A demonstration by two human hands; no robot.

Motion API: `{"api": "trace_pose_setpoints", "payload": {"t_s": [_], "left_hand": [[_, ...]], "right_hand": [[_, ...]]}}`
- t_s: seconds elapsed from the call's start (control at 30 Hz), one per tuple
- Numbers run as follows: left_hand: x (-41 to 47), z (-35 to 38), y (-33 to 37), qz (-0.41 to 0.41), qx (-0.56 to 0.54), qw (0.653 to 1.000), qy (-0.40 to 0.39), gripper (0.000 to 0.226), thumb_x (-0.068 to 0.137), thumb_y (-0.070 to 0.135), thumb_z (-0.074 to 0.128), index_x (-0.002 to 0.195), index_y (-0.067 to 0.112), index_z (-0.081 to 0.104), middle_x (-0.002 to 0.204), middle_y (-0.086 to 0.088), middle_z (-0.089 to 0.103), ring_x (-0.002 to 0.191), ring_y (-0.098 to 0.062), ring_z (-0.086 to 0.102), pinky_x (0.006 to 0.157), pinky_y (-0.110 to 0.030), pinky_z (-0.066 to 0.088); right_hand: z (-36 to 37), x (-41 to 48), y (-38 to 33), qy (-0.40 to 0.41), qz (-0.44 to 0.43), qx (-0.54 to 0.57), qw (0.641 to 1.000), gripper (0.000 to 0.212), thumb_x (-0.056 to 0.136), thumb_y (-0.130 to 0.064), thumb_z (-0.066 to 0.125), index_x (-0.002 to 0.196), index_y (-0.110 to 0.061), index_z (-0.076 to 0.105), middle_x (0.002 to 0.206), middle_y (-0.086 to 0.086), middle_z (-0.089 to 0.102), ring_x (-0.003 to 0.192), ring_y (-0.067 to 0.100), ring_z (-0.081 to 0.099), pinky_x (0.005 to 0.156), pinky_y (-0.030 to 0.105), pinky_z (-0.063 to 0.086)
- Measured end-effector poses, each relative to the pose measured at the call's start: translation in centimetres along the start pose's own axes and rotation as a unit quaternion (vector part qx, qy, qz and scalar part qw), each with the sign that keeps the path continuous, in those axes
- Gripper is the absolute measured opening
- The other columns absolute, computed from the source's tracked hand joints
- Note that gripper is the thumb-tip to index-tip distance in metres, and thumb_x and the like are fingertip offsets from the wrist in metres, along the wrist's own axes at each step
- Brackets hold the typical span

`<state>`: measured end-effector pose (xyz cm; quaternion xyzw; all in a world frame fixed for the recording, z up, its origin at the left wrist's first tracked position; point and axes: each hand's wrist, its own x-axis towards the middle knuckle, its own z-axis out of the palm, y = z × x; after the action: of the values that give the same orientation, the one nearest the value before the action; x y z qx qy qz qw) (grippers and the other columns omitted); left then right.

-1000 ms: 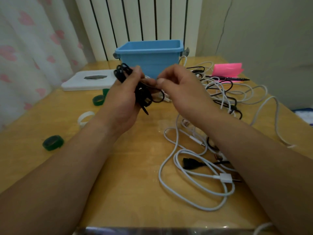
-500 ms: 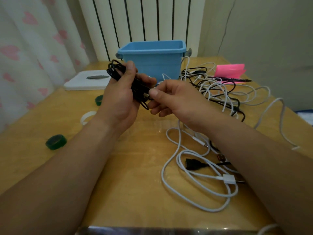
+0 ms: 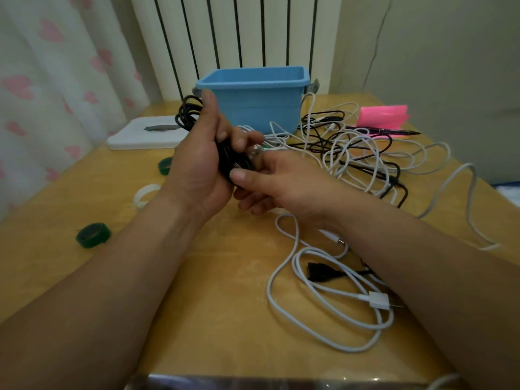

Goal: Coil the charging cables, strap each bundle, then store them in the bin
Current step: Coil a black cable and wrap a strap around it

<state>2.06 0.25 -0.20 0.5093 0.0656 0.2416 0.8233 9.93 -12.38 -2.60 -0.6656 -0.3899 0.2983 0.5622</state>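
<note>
Left hand (image 3: 197, 161) clenched around black cable bundle (image 3: 189, 114), held above tabletop (image 3: 219, 305) before blue bin (image 3: 253, 105); lower coils hidden behind fingers. Right hand (image 3: 278, 181) pinching bundle's lower end, plug blurred. Loose cables (image 3: 365, 153) too tangled to count. Two green strap rolls (image 3: 93, 235) visible, second half hidden behind left hand; one white ring (image 3: 145, 194).

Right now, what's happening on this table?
A person is bundling a black cable: the left hand grips the coil above the wooden table, and the right hand pinches it at the lower end. No strap is visibly on it. Behind stands the blue bin; its contents are out of sight. A tangle of loose cables waits at right, and green strap rolls lie at left.
</note>
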Motion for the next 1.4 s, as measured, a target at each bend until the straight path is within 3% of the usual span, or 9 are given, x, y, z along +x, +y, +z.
{"api": "trace_pose_setpoints", "payload": {"t_s": [0.17, 0.4, 0.53, 0.63, 0.73, 0.83, 1.1, 1.27, 1.4], "left_hand": [[0.1, 0.1, -0.5, -0.003, 0.105, 0.994, 0.009, 0.057, 0.111, 0.055, 0.046, 0.067, 0.018, 0.043, 0.087, -0.012, 0.072, 0.115, -0.035, 0.072, 0.098, -0.046, 0.061], [0.3, 0.1, -2.0, 0.015, 0.168, 0.986, -0.001, 0.040, 0.111, 0.031, 0.058, 0.115, -0.006, 0.072, 0.107, -0.010, 0.080, 0.103, -0.021, 0.077, 0.090, -0.037, 0.062], [0.4, 0.1, -2.4, 0.024, 0.170, 0.984, 0.044, 0.040, 0.115, 0.033, 0.050, 0.119, 0.000, 0.072, 0.112, -0.013, 0.081, 0.107, -0.028, 0.078, 0.096, -0.048, 0.062], [0.8, -0.7, -1.6, 0.045, 0.153, 0.984, 0.076, 0.030, 0.115, 0.029, 0.049, 0.128, 0.006, 0.063, 0.101, -0.014, 0.077, 0.090, -0.029, 0.077, 0.079, -0.045, 0.065], [-0.2, -0.8, -0.8, 0.073, 0.413, 0.908, 0.001, 0.013, 0.110, 0.018, 0.055, 0.110, 0.010, 0.065, 0.076, -0.002, 0.060, 0.069, -0.021, 0.065, 0.060, -0.026, 0.053], [-1.6, 0.9, -1.3, 0.056, 0.539, 0.834, -0.106, 0.012, 0.106, 0.011, 0.058, 0.105, 0.019, 0.067, 0.082, 0.015, 0.067, 0.076, 0.001, 0.066, 0.055, -0.009, 0.039], [-1.3, 0.5, -1.3, 0.137, 0.521, 0.835, -0.108, 0.023, 0.112, 0.031, 0.053, 0.125, 0.015, 0.064, 0.110, -0.001, 0.073, 0.096, -0.016, 0.068, 0.082, -0.037, 0.054], [-1.1, -0.7, 1.8, 0.176, 0.338, 0.924, 0.037, 0.040, 0.116, 0.043, 0.042, 0.090, 0.017, 0.058, 0.071, 0.004, 0.054, 0.059, -0.014, 0.050, 0.058, -0.033, 0.040], [-1.0, -3.0, 5.3, 0.168, 0.041, 0.982, 0.077, 0.043, 0.116, 0.042, 0.039, 0.079, 0.022, 0.045, 0.059, 0.005, 0.034, 0.049, -0.013, 0.025, 0.042, -0.027, 0.023]], "right_hand": [[0.1, -0.3, 0.1, -0.015, -0.014, -0.042, 0.999, 0.036, 0.102, -0.033, 0.070, 0.133, -0.018, 0.060, 0.086, 0.007, 0.066, 0.072, 0.017, 0.064, 0.063, 0.029, 0.056], [0.3, 0.2, 0.0, 0.073, -0.049, -0.137, 0.987, 0.023, 0.108, -0.033, 0.057, 0.086, -0.028, 0.060, 0.067, -0.002, 0.059, 0.059, 0.019, 0.057, 0.063, 0.043, 0.052], [-0.1, -0.1, -0.6, 0.084, -0.027, -0.195, 0.977, 0.015, 0.103, -0.039, 0.061, 0.099, -0.026, 0.066, 0.080, -0.003, 0.071, 0.070, 0.014, 0.069, 0.075, 0.050, 0.063], [-0.7, -0.7, -1.9, 0.209, -0.073, -0.235, 0.946, 0.041, 0.096, -0.056, 0.067, 0.120, -0.026, 0.056, 0.093, -0.008, 0.068, 0.078, -0.001, 0.066, 0.075, 0.026, 0.059], [-0.9, -1.3, -3.1, 0.214, -0.100, -0.271, 0.933, 0.065, 0.091, -0.066, 0.067, 0.141, -0.034, 0.041, 0.097, -0.008, 0.059, 0.080, -0.001, 0.059, 0.064, 0.016, 0.044], [-1.0, -1.1, -2.7, 0.215, -0.112, -0.339, 0.909, 0.046, 0.094, -0.066, 0.061, 0.123, -0.031, 0.055, 0.100, -0.015, 0.062, 0.089, 0.001, 0.060, 0.066, 0.012, 0.038], [-1.9, 0.3, -4.5, 0.238, -0.078, -0.309, 0.917, 0.054, 0.096, -0.068, 0.058, 0.093, -0.015, 0.067, 0.075, 0.005, 0.069, 0.068, 0.027, 0.063, 0.067, 0.045, 0.050], [-1.4, 0.8, -8.3, 0.215, -0.035, -0.121, 0.969, 0.052, 0.104, -0.066, 0.046, 0.108, -0.020, 0.068, 0.071, 0.001, 0.065, 0.060, 0.019, 0.060, 0.061, 0.038, 0.047], [1.6, 1.4, -7.2, 0.059, -0.065, -0.395, 0.915, 0.013, 0.105, -0.039, 0.061, 0.110, -0.032, 0.071, 0.090, -0.006, 0.071, 0.077, 0.014, 0.070, 0.068, 0.034, 0.058]]}}
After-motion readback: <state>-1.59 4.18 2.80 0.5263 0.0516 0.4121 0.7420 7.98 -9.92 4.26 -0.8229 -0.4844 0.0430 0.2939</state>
